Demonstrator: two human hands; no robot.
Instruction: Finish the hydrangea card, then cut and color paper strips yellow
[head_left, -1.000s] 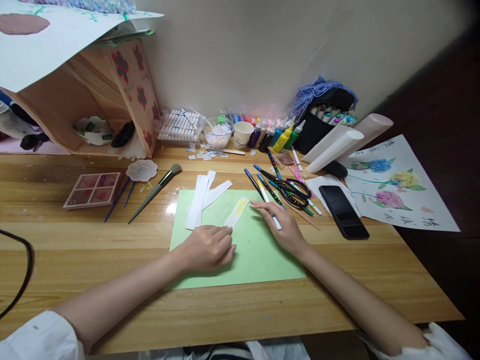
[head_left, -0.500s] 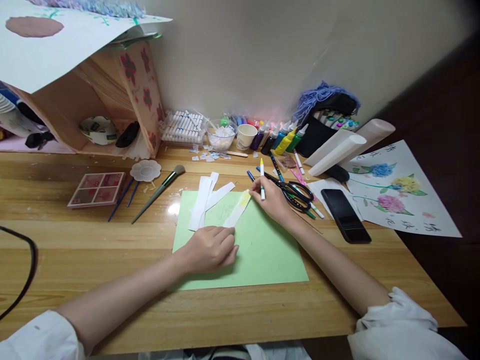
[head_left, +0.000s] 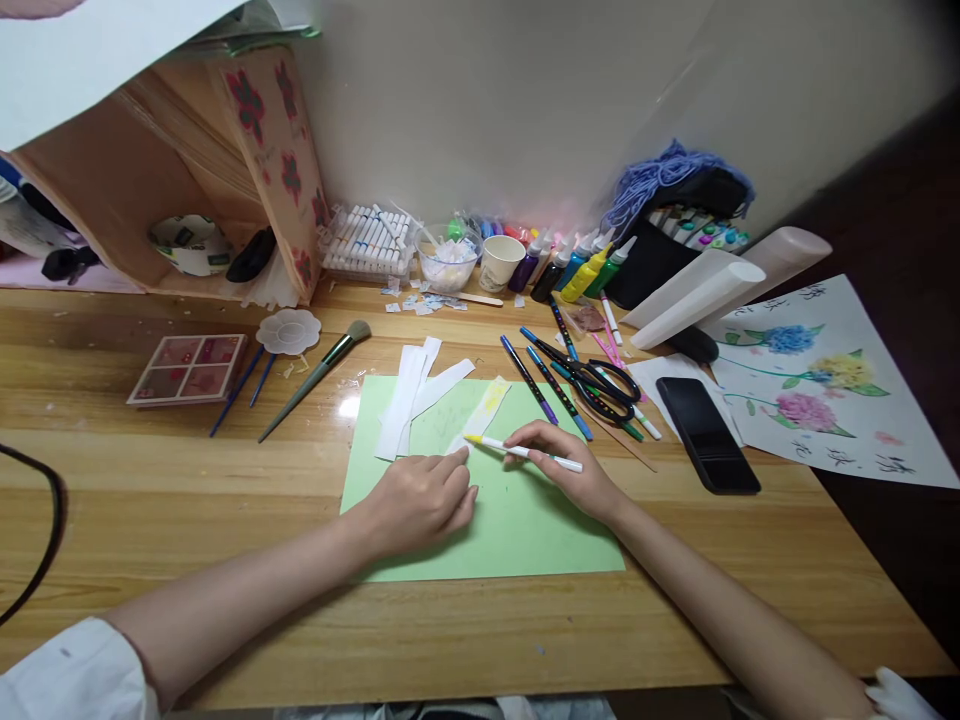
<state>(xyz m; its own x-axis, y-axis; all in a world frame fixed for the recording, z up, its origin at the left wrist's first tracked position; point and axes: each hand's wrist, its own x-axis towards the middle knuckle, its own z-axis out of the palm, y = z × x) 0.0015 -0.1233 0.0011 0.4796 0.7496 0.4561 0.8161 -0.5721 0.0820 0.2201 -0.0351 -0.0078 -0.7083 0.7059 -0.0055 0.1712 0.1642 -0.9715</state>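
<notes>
A yellow-tipped white marker (head_left: 555, 460) lies across the fingers of my right hand (head_left: 574, 475), which are closed around it. Its yellow tip points left, at the lower part of a white paper strip (head_left: 484, 410) that bears yellow marks near its top. My left hand (head_left: 420, 505) rests with curled fingers on the green sheet (head_left: 555, 540), the index fingertip pressing the strip's lower end. Beside it, on the sheet's upper left, several blank white strips (head_left: 401, 400) overlap. What lies beneath my left palm is hidden.
Black scissors (head_left: 600, 390) and several pens (head_left: 529, 380) lie to the right, by a phone (head_left: 709, 435) and a flower drawing (head_left: 825, 380). Left are a makeup brush (head_left: 315, 380) and a palette (head_left: 187, 370). Paint bottles (head_left: 585, 275) and a paper cup (head_left: 501, 262) stand along the wall.
My right hand has moved down and right from the strip's top. The marker has swung from upright to nearly level, its tip now at the strip's lower part. My left hand stays put.
</notes>
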